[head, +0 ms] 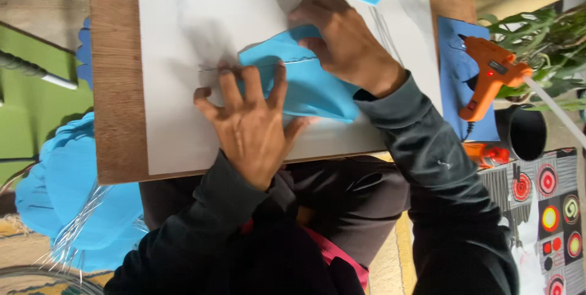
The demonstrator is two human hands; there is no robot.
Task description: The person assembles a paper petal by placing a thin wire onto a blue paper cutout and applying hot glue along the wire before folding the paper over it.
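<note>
On the white sheet (201,39) that covers most of the wooden tabletop (116,87), a piece of blue foam (311,87) lies flat, near the edge closest to the person. Both hands press on it. The left hand (253,127) is spread wide with its fingers apart, the fingertips resting on the near-left part of the blue foam and on the white sheet beside it; its grip is open, clamped on nothing. The right hand (342,42) lies over the far end of the foam with fingers curled down onto it, pinning it rather than closing around it. A thin wire or thread (256,64) runs across the sheet to the foam between the two hands. To the right, an orange glue gun (491,75) rests on a blue sheet (455,57), well apart from the hands. More blue foam shapes (73,197) are heaped at the lower left, beside the tabletop.
</note>
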